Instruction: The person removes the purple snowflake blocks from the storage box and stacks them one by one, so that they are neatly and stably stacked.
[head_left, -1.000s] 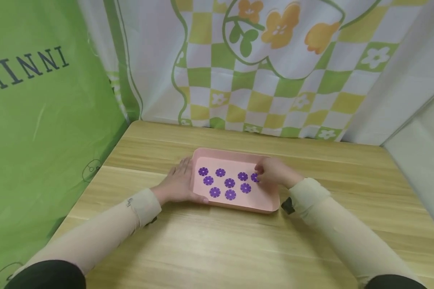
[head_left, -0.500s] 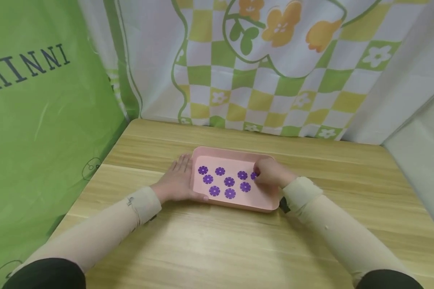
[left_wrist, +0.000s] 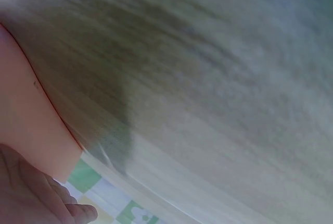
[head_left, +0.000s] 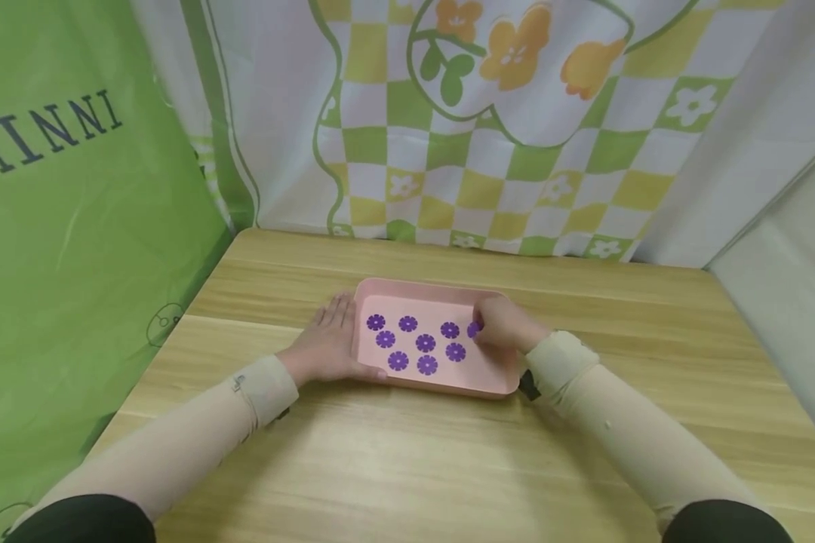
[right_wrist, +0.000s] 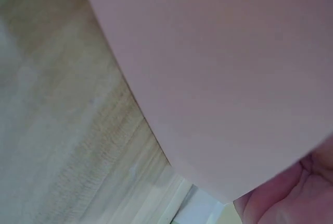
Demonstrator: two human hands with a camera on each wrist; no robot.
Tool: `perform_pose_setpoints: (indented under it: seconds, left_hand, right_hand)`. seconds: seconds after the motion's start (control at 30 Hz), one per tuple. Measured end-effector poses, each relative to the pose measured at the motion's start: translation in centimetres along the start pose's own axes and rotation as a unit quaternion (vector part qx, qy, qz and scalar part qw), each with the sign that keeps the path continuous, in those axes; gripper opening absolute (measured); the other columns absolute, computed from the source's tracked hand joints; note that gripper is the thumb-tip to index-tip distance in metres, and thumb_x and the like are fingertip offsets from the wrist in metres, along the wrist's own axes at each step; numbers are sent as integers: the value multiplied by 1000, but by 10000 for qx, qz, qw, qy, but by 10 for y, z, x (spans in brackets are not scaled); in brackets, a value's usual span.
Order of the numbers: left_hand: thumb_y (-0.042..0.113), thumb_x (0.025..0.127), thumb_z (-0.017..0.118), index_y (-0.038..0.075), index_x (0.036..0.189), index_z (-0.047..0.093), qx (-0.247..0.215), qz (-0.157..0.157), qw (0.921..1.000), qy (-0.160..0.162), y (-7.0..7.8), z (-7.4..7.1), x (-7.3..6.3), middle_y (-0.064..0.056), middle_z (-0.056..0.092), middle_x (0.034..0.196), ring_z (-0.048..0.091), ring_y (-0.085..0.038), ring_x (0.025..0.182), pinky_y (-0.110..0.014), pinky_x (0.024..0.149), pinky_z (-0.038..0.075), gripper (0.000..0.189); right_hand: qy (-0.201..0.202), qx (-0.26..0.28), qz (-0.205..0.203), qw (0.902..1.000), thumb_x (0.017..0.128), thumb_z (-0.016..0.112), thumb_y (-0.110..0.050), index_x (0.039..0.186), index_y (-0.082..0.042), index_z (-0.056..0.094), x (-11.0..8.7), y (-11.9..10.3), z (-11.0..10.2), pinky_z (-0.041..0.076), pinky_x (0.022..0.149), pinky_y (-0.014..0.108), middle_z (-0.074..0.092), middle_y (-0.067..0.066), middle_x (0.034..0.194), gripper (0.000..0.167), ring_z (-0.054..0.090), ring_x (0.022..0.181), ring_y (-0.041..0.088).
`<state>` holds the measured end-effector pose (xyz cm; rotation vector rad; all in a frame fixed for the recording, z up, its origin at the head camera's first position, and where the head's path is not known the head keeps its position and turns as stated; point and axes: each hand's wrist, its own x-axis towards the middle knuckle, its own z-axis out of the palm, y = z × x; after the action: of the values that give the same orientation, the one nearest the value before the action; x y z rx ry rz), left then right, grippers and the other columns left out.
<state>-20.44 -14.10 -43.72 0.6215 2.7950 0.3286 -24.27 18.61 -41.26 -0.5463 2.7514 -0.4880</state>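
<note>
A flat, round, purple, plastic-looking disc with a notched rim [head_left: 474, 329] sits just right of the frame's middle, partly hidden by the person's right hand [head_left: 505, 323]. That hand's fingers curl down to the disc; from where I stand I can't tell whether they pinch it or merely touch it. The left hand [head_left: 329, 343] lies with fingers extended along the tray's left wall, thumb at the near edge, grasping nothing that I can see. To handle the disc well, I'd take it lightly by its rim with the fingertips, clear of its neighbours, while the left hand braces the tray.

The shallow, pink, rectangular tray with rounded corners [head_left: 428, 289] rests mid-frame on a wood-grained table [head_left: 414, 467]. Inside, eight more discs [head_left: 422, 345] lie loosely scattered, mostly toward the left and middle, apart from one another.
</note>
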Motion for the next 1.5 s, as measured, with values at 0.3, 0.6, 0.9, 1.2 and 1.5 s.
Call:
perform_pose_setpoints:
  seconds: [0.3, 0.6, 0.9, 1.2, 1.5]
  left_hand:
    - [96, 68, 59, -10, 160, -3, -56, 41, 10000, 8, 1, 1, 2, -29, -8, 168, -7, -42, 155, -54, 125, -1, 153]
    - [94, 69, 61, -9, 160, -3, -41, 41, 10000, 63, 4, -1, 2, -29, -7, 168, -7, -42, 155, -52, 125, -1, 152]
    - [94, 68, 61, -10, 160, -2, -143, 65, 9999, 45, 5, -3, 1, -30, -6, 167, -6, -44, 155, -54, 125, 0, 153]
    - [93, 66, 64, -8, 161, -4, -247, -36, 9997, 68, 2, -5, -1, -27, -6, 168, -6, -42, 156, -55, 124, 1, 154]
    - [95, 66, 63, -8, 161, -4, -240, 6, 9997, 41, 1, -3, 0, -28, -6, 168, -5, -43, 155, -56, 124, 1, 155]
  right_hand:
    - [160, 341, 118, 9992, 95, 68, -3, 92, -2, 68, -5, 7, -5, 56, 80, 44, 67, 9, 87, 3, 64, 84, 27]
    - [650, 1324, 194, 9889, 98, 61, -1, 105, 6, 70, -19, 27, -19, 58, 84, 45, 71, 19, 99, 13, 66, 93, 33]
    - [800, 3094, 501, 9462, 104, 55, -1, 117, 16, 60, -50, 62, -29, 61, 81, 29, 69, 17, 102, 22, 66, 90, 18]
    - [763, 3411, 752, 9339, 105, 56, -3, 121, 19, 55, -76, 102, -35, 58, 81, 22, 68, 12, 106, 27, 63, 86, 3]
    - [570, 4126, 833, 9053, 104, 51, 5, 117, 25, 52, -93, 139, -32, 58, 79, 20, 66, -3, 95, 24, 65, 83, 4]
